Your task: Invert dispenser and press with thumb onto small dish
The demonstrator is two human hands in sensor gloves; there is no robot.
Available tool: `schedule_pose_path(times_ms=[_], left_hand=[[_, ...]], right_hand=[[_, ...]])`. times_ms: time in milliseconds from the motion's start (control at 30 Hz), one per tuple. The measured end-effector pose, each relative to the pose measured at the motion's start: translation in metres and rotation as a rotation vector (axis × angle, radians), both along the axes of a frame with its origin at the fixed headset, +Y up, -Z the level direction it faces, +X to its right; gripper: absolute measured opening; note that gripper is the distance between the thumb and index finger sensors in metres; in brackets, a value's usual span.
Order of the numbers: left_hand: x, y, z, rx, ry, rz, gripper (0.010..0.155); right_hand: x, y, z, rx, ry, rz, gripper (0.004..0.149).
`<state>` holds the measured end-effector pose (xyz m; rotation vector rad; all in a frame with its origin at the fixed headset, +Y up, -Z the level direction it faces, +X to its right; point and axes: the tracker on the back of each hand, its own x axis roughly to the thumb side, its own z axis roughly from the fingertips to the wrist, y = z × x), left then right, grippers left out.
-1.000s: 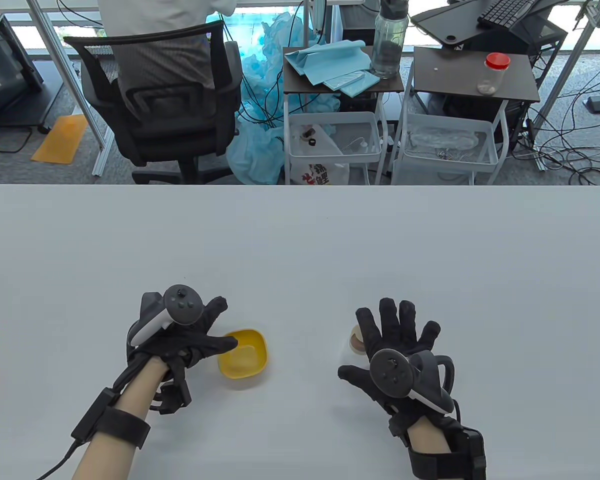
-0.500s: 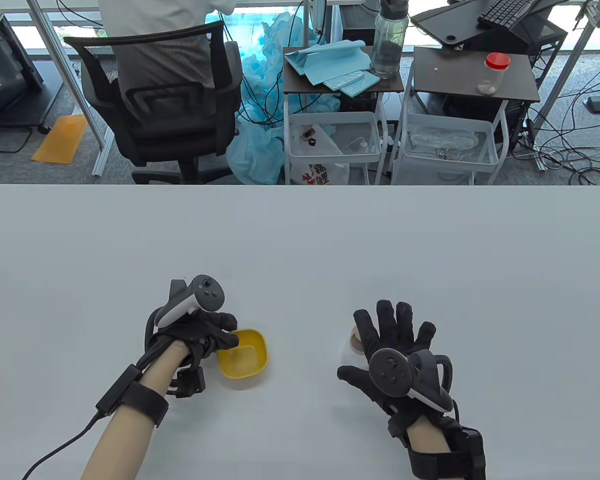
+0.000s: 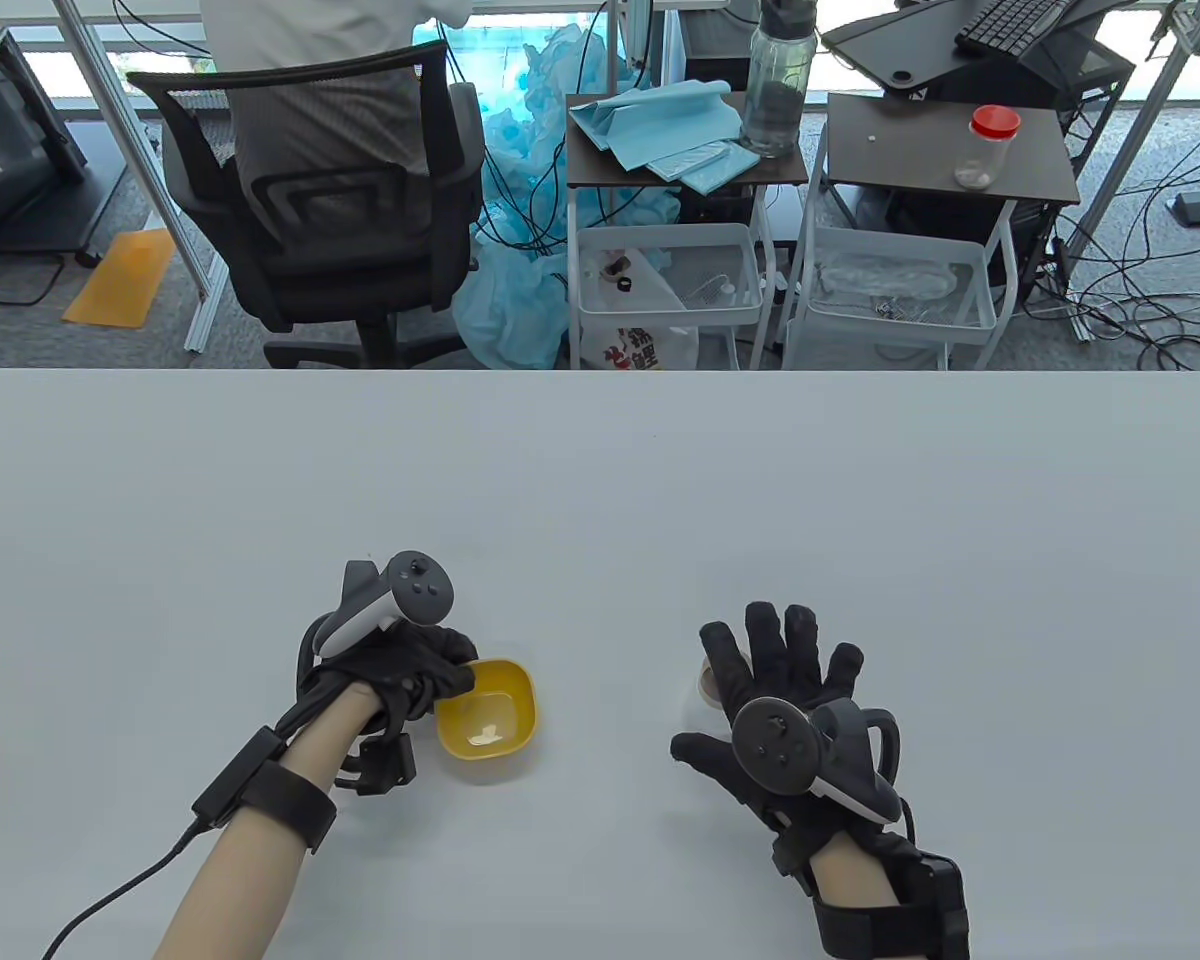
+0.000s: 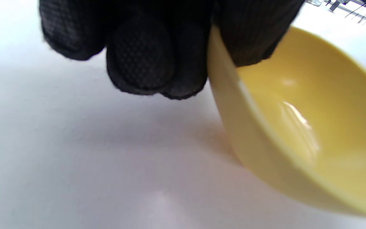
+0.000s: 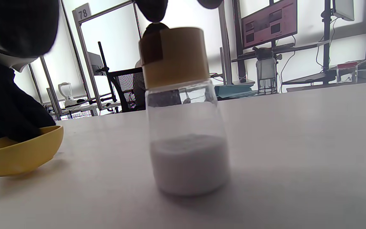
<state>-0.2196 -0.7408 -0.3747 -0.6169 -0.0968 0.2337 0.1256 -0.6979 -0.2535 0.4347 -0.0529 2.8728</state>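
The small yellow dish (image 3: 487,708) sits on the white table at front centre-left. My left hand (image 3: 450,668) pinches its left rim, thumb inside and fingers outside, as the left wrist view shows on the dish (image 4: 297,127). The dish looks tipped up slightly on that side. The dispenser (image 5: 183,127) is a clear jar with a tan cap and white powder in the bottom, standing upright. In the table view the dispenser (image 3: 708,682) is mostly hidden under my right hand (image 3: 750,680), which hovers over it with fingers spread, not touching it. Its fingertips (image 5: 152,9) hang just above the cap.
The dish (image 5: 17,152) lies about a hand's width left of the dispenser. The table (image 3: 600,480) stretches bare behind both. Beyond its far edge stand an office chair (image 3: 310,200) and two small carts (image 3: 680,230).
My left hand moved right and forward and closed its fingers on the dish's rim; the dish shifted a little. My right hand drifted slightly left over the dispenser.
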Motion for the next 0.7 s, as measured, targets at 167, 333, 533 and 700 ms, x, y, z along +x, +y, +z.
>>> schedule_pose_path(times_ms=[167, 333, 533, 700], left_hand=[[0.015, 0.022, 0.012, 0.029, -0.040, 0.017, 0.042], [0.036, 0.035, 0.028, 0.041, -0.104, 0.015, 0.042], [0.069, 0.032, 0.043, 0.027, -0.189, 0.007, 0.042], [0.092, 0.019, 0.051, 0.001, -0.247, -0.009, 0.042]], right_hand=[[0.000, 0.000, 0.001, 0.000, 0.006, 0.001, 0.099], [-0.001, 0.003, 0.003, 0.015, 0.012, -0.017, 0.099], [0.000, 0.003, 0.003, 0.009, 0.020, -0.023, 0.099], [0.001, 0.003, 0.003, 0.011, 0.015, -0.030, 0.099]])
